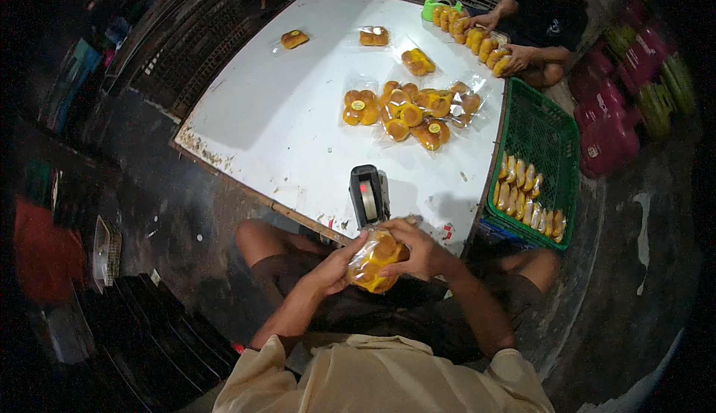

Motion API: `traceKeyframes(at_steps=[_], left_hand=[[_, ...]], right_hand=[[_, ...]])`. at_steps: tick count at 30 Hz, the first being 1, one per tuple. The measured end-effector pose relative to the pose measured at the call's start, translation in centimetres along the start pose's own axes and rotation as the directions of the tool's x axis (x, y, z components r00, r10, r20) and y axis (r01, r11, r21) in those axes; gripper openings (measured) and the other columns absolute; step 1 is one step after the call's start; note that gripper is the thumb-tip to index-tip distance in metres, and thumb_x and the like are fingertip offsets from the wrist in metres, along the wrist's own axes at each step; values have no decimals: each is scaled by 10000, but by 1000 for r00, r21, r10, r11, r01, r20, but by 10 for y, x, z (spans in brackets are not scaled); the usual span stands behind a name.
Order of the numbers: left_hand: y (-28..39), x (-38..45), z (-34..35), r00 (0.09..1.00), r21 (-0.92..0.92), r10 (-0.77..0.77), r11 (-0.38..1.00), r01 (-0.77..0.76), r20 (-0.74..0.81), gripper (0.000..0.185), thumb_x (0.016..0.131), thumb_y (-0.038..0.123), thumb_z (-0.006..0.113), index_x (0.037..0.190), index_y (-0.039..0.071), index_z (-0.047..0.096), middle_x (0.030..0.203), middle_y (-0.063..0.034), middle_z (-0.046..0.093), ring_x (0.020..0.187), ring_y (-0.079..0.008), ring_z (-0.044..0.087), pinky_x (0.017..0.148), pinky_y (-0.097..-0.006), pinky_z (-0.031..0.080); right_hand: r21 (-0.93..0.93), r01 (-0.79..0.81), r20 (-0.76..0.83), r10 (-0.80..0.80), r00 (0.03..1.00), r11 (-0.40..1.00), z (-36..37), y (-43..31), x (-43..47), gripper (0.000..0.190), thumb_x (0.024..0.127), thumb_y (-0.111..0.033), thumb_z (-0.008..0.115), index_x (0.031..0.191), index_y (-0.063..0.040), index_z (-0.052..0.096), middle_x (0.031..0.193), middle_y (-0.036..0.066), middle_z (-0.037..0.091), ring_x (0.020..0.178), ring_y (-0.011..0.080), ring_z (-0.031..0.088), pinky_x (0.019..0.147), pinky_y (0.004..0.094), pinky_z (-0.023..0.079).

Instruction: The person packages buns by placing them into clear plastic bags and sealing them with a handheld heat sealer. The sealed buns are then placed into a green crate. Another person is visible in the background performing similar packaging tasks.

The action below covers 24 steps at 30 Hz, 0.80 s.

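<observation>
Over my lap, at the near edge of the white table (268, 128), a clear plastic bag of bread rolls (376, 265) is held between my hands. My left hand (335, 267) grips its left side. My right hand (417, 251) wraps its upper right side, fingers over the rolls. Just beyond my hands stands a black tape dispenser (366, 195) with a roll of tape. Farther back lies a pile of bagged rolls (414, 111), some with round stickers. One bagged bun group (360, 105) sits at the pile's left; a few more lie behind.
A green plastic crate (540, 111) with packed rolls (520, 189) adjoins the table's right edge. At the back right, a co-worker (542, 21) handles a row of rolls (475, 38) near a light-green tape dispenser (439, 9). Dark trays (151, 335) lie at the lower left.
</observation>
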<state>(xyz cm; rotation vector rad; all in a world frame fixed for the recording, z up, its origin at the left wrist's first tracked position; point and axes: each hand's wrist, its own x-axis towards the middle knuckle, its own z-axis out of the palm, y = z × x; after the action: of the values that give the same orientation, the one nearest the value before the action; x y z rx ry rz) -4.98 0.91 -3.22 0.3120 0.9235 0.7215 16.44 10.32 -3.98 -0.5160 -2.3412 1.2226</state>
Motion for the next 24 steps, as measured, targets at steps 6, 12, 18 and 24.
traceKeyframes(at_steps=[6, 12, 18, 24], left_hand=[[64, 41, -19, 810, 366, 486, 856, -365, -329, 592, 998, 442, 550, 1395, 8, 476, 1288, -149, 601, 1145, -256, 598, 928, -387, 509], [153, 201, -38, 645, 924, 764, 265, -276, -26, 620, 888, 411, 717, 1297, -30, 564, 1213, -208, 633, 1185, -315, 589, 986, -397, 473], [156, 337, -32, 615, 923, 788, -262, 283, 35, 901, 829, 351, 743, 1464, -68, 259, 1378, -284, 434, 1213, -425, 534, 947, -497, 493], [186, 265, 12, 665, 957, 730, -279, 77, 159, 357, 839, 229, 677, 1051, -56, 642, 865, -248, 689, 809, -422, 680, 756, -495, 544]], right_hand=[[232, -319, -546, 395, 739, 919, 13, 45, 14, 593, 894, -252, 742, 1314, 43, 444, 1176, 241, 619, 1043, 350, 641, 892, 439, 512], [-73, -413, -462, 337, 821, 908, 42, 110, 18, 643, 879, -296, 747, 1370, 7, 465, 1290, 246, 554, 1217, 403, 533, 978, 461, 470], [122, -482, -498, 474, 726, 867, 32, 120, 4, 582, 911, -339, 709, 1325, 12, 499, 1245, 228, 582, 1221, 379, 546, 971, 440, 487], [-157, -600, -726, 320, 608, 784, -32, 79, -9, 849, 815, -246, 799, 1460, 29, 319, 1389, 280, 461, 1326, 440, 440, 1101, 507, 355]])
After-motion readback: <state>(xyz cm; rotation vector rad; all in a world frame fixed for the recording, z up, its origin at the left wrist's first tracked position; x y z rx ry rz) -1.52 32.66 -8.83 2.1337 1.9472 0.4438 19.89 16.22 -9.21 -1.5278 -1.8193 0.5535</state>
